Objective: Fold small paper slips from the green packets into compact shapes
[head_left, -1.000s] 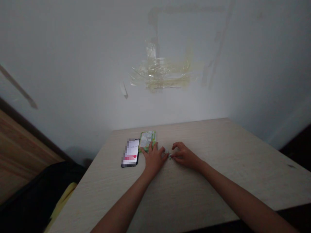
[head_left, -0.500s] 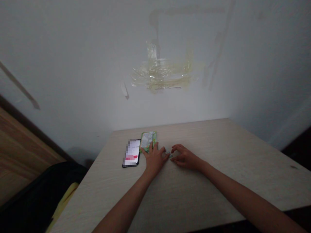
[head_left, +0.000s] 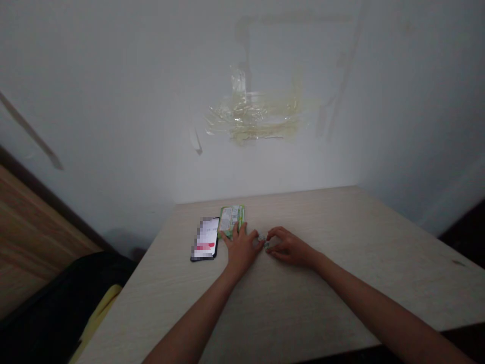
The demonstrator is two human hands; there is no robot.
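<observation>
Between the hands, low over the table, is a small pale, greenish piece (head_left: 267, 243), too tiny and dim to tell its kind. My left hand (head_left: 242, 247) has its thumb and index finger closed at the piece's left side. Its other fingers spread over the near edge of a green-and-white packet (head_left: 232, 217) with printed labels. From the right, my right hand (head_left: 290, 246) pinches at the same piece with thumb and fingertips curved round it. Fingertips hide part of the piece.
A phone (head_left: 206, 240) with its screen lit lies left of the packet. The light wooden table (head_left: 322, 212) meets a wall (head_left: 151, 101) with clear tape (head_left: 261, 116) stuck on it. Dark and yellow cloth (head_left: 102, 308) is at the lower left, beside a wooden panel (head_left: 26, 237).
Both hands stay in almost the same place, with at most a tiny shift of the fingers at the small piece. The packet and phone lie as before.
</observation>
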